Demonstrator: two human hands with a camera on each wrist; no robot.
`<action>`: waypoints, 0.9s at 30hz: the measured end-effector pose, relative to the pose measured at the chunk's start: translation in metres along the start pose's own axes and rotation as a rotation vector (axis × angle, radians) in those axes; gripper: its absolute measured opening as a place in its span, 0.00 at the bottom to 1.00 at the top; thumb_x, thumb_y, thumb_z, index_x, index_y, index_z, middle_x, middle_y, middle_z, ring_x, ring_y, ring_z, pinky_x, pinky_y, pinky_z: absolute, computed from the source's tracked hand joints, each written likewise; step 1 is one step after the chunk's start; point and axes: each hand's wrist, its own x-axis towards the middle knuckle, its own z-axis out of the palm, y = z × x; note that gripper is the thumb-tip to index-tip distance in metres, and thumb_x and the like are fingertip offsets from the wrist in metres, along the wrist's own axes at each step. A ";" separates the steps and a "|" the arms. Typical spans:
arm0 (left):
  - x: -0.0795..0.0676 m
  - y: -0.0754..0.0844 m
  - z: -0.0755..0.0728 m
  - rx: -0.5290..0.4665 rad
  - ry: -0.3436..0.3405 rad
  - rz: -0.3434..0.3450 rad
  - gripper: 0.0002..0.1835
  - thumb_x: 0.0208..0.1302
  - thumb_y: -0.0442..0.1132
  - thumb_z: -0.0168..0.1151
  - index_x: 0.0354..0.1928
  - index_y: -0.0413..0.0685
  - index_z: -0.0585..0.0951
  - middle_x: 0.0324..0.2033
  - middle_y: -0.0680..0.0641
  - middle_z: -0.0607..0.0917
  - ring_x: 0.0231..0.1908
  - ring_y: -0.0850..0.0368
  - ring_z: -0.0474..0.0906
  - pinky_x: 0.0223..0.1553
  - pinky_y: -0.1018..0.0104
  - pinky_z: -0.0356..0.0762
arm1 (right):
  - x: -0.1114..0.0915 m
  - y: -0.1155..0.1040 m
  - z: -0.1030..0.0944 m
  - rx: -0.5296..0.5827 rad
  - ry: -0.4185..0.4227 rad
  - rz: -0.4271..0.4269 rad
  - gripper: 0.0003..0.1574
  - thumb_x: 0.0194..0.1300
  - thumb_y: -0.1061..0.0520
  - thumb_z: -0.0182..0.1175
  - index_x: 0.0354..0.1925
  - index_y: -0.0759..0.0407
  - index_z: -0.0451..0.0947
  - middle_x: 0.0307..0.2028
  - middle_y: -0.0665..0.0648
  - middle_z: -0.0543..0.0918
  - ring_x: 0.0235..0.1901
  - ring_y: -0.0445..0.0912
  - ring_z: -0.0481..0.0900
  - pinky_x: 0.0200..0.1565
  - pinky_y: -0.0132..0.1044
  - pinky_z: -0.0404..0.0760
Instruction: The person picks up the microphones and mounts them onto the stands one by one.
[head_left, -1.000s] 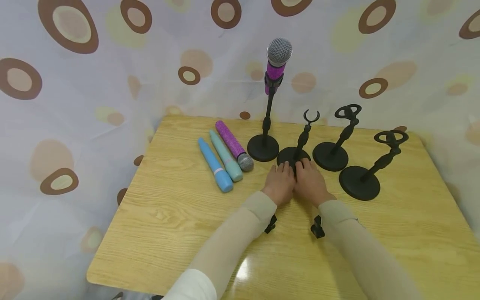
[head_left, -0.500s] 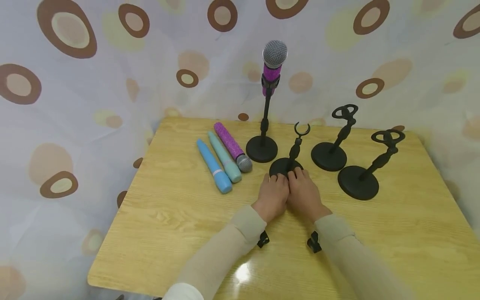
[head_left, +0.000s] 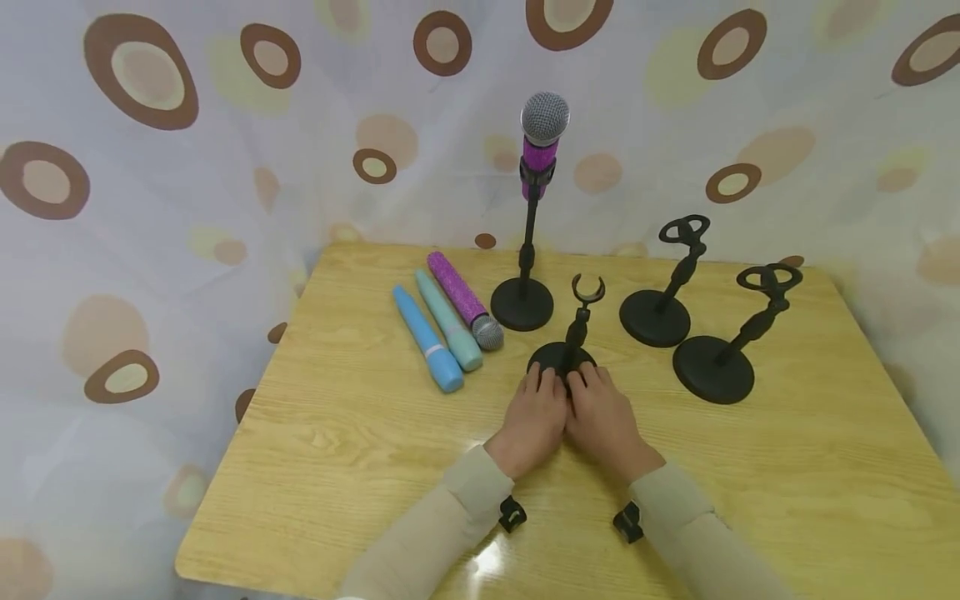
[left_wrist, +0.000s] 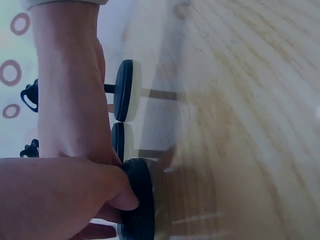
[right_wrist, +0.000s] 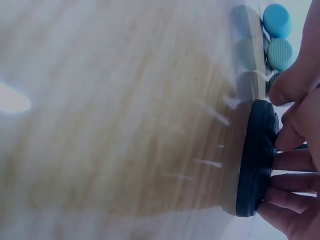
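Note:
A small black desktop microphone stand [head_left: 576,333], with a round base and an open C-shaped clip on top, stands at mid-table. My left hand [head_left: 532,421] grips the near left of its base, fingers over the top. Right beside it, my right hand [head_left: 606,423] grips the near right of the base; the two hands touch. In the left wrist view a thumb lies against the dark base [left_wrist: 142,195]. The right wrist view has several fingertips on the base [right_wrist: 255,165], which sits flat on or very near the tabletop.
A taller stand [head_left: 528,242] behind holds a purple glitter microphone [head_left: 542,154]. Left of it lie a purple microphone [head_left: 459,287], a mint one [head_left: 448,321] and a blue one [head_left: 427,337]. Two black stands with ring clips [head_left: 682,275] [head_left: 757,321] stand right. A patterned cloth [head_left: 300,167] hangs behind.
Both hands have drawn the C-clip stand toward me and slightly left, out of the row of stands. The microphones and other stands stay where they were; the head view shifts slightly.

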 end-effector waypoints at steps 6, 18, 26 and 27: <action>-0.007 -0.002 -0.003 -0.013 0.040 0.033 0.17 0.67 0.39 0.42 0.50 0.37 0.74 0.51 0.38 0.76 0.55 0.48 0.71 0.53 0.61 0.72 | -0.009 -0.003 0.001 0.043 0.033 0.013 0.13 0.56 0.56 0.56 0.38 0.64 0.74 0.40 0.63 0.73 0.40 0.56 0.70 0.40 0.48 0.77; -0.017 0.000 0.001 0.083 0.094 -0.017 0.17 0.66 0.42 0.45 0.48 0.41 0.77 0.46 0.46 0.77 0.45 0.54 0.72 0.51 0.64 0.71 | -0.024 -0.010 -0.001 0.179 0.035 0.070 0.17 0.54 0.61 0.56 0.43 0.69 0.75 0.46 0.63 0.73 0.47 0.56 0.71 0.48 0.49 0.74; -0.023 0.008 -0.008 0.102 0.092 -0.060 0.17 0.65 0.42 0.45 0.48 0.41 0.78 0.46 0.45 0.78 0.48 0.52 0.73 0.51 0.63 0.73 | -0.030 -0.014 0.003 0.171 -0.002 0.024 0.28 0.57 0.61 0.56 0.55 0.74 0.68 0.58 0.70 0.67 0.58 0.60 0.65 0.57 0.51 0.68; -0.025 0.008 -0.007 0.104 0.066 -0.056 0.18 0.66 0.42 0.44 0.50 0.41 0.77 0.48 0.44 0.77 0.50 0.52 0.73 0.52 0.64 0.72 | -0.031 -0.016 0.003 0.162 -0.006 0.017 0.28 0.58 0.61 0.56 0.55 0.74 0.67 0.58 0.70 0.66 0.58 0.61 0.64 0.57 0.51 0.68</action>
